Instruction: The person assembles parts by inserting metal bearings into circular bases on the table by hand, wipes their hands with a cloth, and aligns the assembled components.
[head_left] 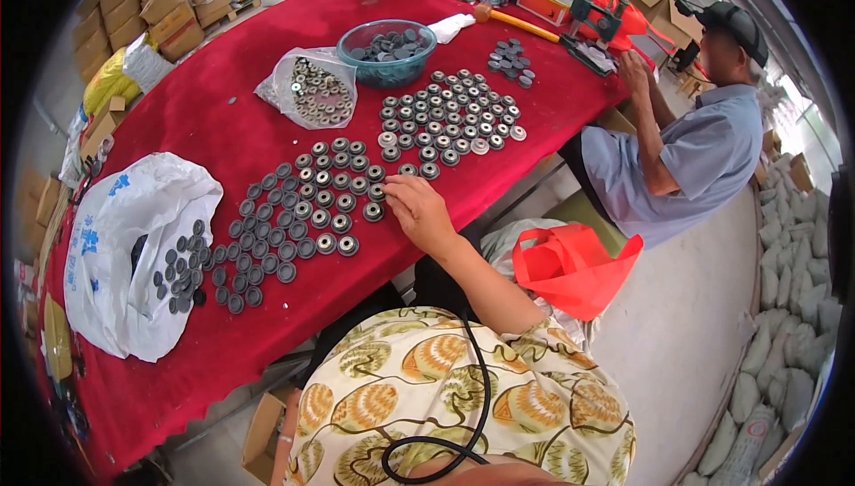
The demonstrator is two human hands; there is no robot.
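My right hand [418, 211] reaches over the red-covered table, its fingers bent and closed at a dark grey round cap with a metal ring [376, 192] at the right side of a group. Its fingertips partly cover what they grip. Similar caps with metal rings [323, 179] stand in rows to its left, and more [451, 118] cluster beyond it. Further left lie plain dark grey caps [270, 236] without rings. Some more spill on a white plastic bag [134, 246]. My left hand is out of view; only part of that arm [287, 437] shows at the lower edge.
A clear bag of small metal rings [321, 94] and a teal bowl of grey pieces [388, 54] stand farther back. A mallet [517, 23] lies near a small press [595, 19], where a co-worker [704, 130] sits. A red bag [574, 268] is at my right.
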